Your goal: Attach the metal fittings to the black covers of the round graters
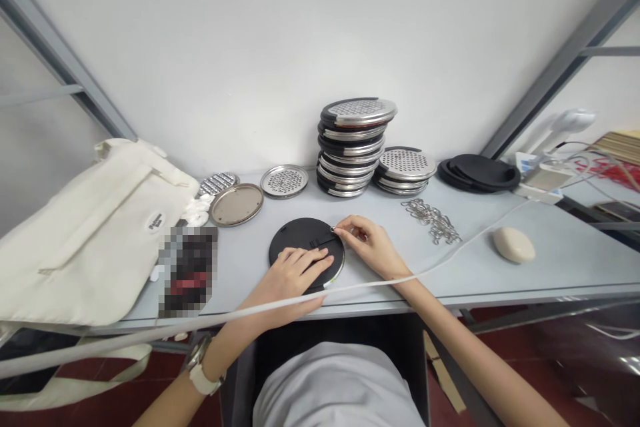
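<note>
A round black disc (pixel 295 230) lies on the table in front of me, a strip of metal rim showing at its lower right. It looks like the plastic back of a round grater. Across its lower half rests my left hand (pixel 299 273), fingers stretched out and lying flat. At the disc's upper right edge, my right hand (pixel 367 243) pinches a small metal wire clip (pixel 333 229) between thumb and fingertips. The clip touches or nearly touches the disc; its far end is too small to make out. A pile of similar wire clips (pixel 434 220) lies to the right.
Behind stand a tall stack of round graters (pixel 353 153) and a shorter stack (pixel 406 170). Black discs (pixel 480 172) lie further right. Loose metal plates (pixel 285 181) and a cream bag (pixel 90 240) are left. A white cable (pixel 370 285) crosses in front, near a pale rounded object (pixel 513 245).
</note>
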Motion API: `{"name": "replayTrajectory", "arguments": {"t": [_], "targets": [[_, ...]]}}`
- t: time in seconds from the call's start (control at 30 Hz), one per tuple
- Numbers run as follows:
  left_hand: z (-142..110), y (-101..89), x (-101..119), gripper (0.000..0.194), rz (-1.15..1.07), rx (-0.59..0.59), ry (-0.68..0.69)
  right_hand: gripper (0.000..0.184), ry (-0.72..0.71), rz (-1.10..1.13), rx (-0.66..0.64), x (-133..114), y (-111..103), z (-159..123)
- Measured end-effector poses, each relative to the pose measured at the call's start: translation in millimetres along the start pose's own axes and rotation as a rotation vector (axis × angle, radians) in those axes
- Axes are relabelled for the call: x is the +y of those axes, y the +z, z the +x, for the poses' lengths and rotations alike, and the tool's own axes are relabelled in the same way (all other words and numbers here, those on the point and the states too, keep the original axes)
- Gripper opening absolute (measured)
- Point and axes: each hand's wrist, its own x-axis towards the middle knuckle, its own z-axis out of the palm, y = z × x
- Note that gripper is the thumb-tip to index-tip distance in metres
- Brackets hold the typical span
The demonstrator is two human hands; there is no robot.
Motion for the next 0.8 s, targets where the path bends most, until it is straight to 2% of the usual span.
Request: {"name": "replayTrajectory", "arguments": {"t": [0.6,0.8], "targets": [[-0.7,1.3,-0.5,0.051,0.016,0.01,0.004,0.025,0.023,0.038,-0.123,5.1,1.7,-1.5],[-0.3,0.7,-0.3,0.05,0.016,0.023,0.009,0.027,-0.003,0.018,-0.089,9.0,4.0,-0.3]]}}
